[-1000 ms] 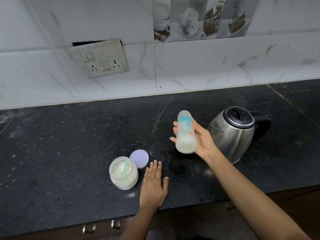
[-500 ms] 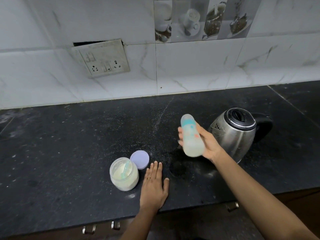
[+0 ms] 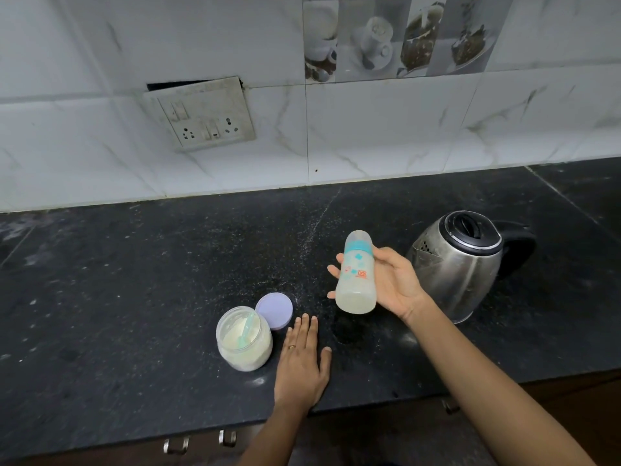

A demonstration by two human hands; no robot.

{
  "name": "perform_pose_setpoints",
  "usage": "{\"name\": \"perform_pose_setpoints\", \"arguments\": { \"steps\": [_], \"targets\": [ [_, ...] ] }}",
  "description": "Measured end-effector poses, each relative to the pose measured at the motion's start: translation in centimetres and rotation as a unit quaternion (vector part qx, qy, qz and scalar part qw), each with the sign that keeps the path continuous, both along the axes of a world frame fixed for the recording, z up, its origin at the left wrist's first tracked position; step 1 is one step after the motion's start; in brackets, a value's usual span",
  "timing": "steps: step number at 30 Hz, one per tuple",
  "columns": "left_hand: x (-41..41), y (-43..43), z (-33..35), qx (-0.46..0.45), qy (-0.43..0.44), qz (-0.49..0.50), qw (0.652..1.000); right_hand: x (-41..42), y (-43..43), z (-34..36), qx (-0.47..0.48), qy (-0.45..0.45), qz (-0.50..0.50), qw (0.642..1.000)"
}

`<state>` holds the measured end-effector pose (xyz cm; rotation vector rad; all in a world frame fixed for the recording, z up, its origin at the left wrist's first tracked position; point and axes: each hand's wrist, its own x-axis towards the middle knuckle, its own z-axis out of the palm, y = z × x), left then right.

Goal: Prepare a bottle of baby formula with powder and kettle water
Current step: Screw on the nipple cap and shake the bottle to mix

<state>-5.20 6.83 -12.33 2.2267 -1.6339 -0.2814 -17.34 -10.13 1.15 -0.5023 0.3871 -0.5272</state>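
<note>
right hand (image 3: 393, 284) grips capped baby bottle (image 3: 357, 274) above counter (image 3: 134, 297)

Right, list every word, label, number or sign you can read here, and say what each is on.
Nothing here reads as a word or number.
baby bottle: a small orange square logo among teal and orange prints, too blurred to read.
kettle: no label shows.
powder jar and purple lid: no print shows.
switch plate: no legible marking.
picture tiles: cups only, no words.
</note>
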Motion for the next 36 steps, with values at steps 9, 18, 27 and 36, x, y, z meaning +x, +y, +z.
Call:
{"name": "perform_pose_setpoints", "arguments": {
  "steps": [9, 18, 27, 36],
  "targets": [
    [-0.1, 0.0, 0.0, -0.016, 0.0, -0.002, 1.0, 0.0, 0.6, 1.2, -0.027, -0.018, 0.012, 0.999],
    [-0.1, 0.0, -0.1, -0.024, -0.003, -0.003, 1.0, 0.1, 0.0, 1.9, -0.071, -0.073, 0.039, 0.994],
    [0.0, 0.0, 0.0, -0.025, 0.002, -0.002, 1.0, -0.8, -0.5, 2.4, -0.12, -0.119, 0.062, 0.984],
    [0.0, 0.0, 0.2, -0.017, -0.002, -0.003, 1.0, -0.9, -1.0, 1.5, -0.121, -0.106, 0.076, 0.984]
  ]
}}
